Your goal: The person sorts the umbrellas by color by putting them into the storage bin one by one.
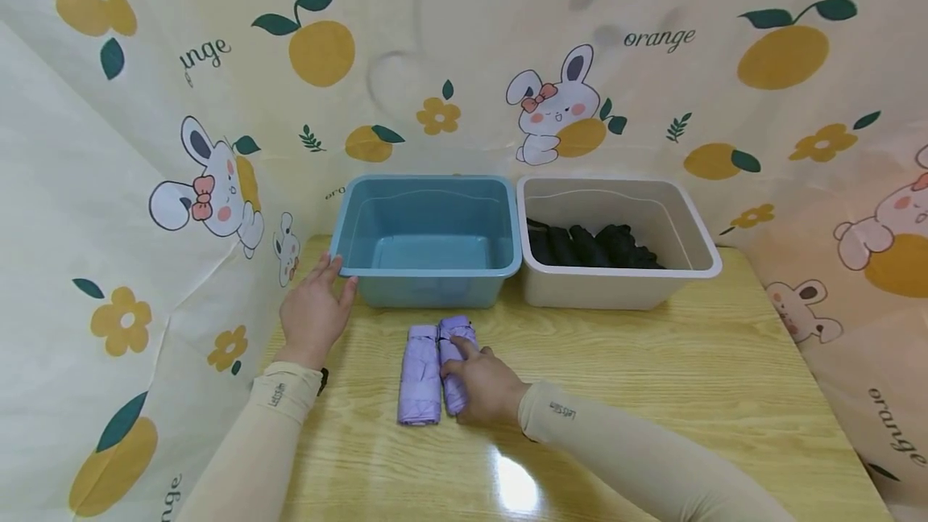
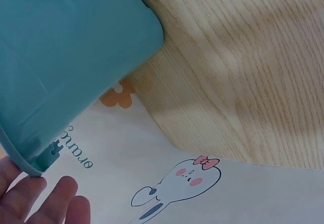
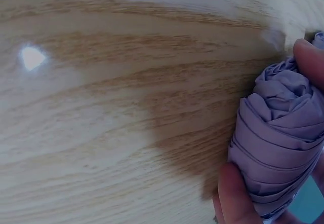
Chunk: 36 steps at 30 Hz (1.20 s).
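Note:
Two rolled-up purple umbrellas lie side by side on the table in front of the bins. My right hand grips the right umbrella, with thumb and fingers on opposite sides of it. In the right wrist view, the wound folds of this umbrella show at close range. The left umbrella lies just beside it, free of either hand. My left hand touches the front left corner of the blue bin, its fingers fairly straight against the rim. The left wrist view shows the fingertips at that bin's corner.
A beige bin stands right of the blue one and holds several dark rolled items. Both bins are at the back of the wooden table, near a printed wall covering that also runs along both sides.

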Tool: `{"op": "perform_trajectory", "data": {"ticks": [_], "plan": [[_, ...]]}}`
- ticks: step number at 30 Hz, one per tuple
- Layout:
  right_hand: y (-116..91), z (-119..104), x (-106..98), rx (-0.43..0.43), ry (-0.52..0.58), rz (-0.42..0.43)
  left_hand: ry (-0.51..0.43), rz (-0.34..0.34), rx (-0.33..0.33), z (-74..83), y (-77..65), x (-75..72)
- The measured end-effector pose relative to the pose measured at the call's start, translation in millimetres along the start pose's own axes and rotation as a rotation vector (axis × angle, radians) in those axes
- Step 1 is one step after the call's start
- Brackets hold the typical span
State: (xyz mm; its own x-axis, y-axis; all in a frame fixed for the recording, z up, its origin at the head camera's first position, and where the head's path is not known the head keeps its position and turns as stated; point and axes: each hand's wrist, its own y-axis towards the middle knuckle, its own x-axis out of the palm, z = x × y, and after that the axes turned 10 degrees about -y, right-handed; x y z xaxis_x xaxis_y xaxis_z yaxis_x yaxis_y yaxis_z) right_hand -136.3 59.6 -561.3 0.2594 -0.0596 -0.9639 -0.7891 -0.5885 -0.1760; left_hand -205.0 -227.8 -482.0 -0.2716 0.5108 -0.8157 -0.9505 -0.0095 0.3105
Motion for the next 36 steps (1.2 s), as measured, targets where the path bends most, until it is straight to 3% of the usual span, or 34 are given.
{"op": "perform_trajectory", "data": {"ticks": [13, 21, 27, 36], "plan": [[0.3, 5.1, 0.9, -0.009, 0.015, 0.029, -0.004, 0.007, -0.015, -0.2, -1.0, -0.6], [-14.9, 11.3, -19.6, -0.042, 0.051, 0.056, 0.002, 0.003, -0.011, -3.1, -0.7, 0.4], [-42.0, 9.4, -54.7, -0.109, 0.03, 0.032, 0.011, -0.008, -0.023, -3.7, -1.4, 0.7], [-86.4, 0.2, -144.1, -0.152, 0.098, 0.027, 0.021, -0.008, -0.004, -3.4, -0.5, 1.7]]}}
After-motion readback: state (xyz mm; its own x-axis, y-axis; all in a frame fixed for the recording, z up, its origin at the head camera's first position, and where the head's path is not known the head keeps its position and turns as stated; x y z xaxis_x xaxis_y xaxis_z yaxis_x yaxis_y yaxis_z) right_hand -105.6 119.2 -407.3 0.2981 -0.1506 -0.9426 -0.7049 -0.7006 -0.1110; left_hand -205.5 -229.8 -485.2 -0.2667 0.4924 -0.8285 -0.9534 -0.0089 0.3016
